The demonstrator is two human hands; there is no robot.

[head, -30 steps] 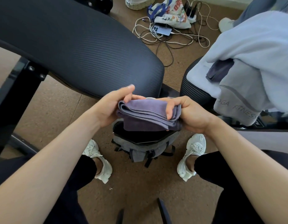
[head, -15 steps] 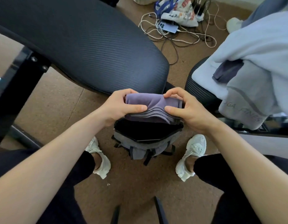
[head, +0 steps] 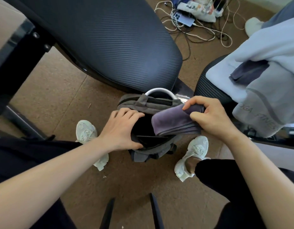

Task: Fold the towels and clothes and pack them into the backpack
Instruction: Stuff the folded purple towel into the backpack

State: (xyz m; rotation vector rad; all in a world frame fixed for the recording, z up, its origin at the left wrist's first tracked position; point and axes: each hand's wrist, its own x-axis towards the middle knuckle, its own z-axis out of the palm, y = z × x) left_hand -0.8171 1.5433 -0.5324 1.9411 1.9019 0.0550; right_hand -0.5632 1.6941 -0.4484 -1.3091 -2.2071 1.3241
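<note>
A grey backpack (head: 152, 104) stands open on the floor between my feet, its dark inside showing. My left hand (head: 121, 129) grips the left rim of the opening and holds it apart. My right hand (head: 210, 119) pinches a folded purple towel (head: 172, 123) at its right end. The towel lies across the right side of the opening, just above it. A pile of clothes and towels (head: 265, 76), light blue and grey, lies on the round black stool at the right.
A large black padded seat (head: 110, 40) fills the upper left, close behind the backpack. Cables, a phone (head: 184, 19) and a printed bag lie on the brown floor beyond. My white shoes (head: 86, 133) flank the backpack. A black frame stands at the far left.
My left hand let go of the towel and took the backpack's rim. My right hand alone carried the towel to the right side of the opening.
</note>
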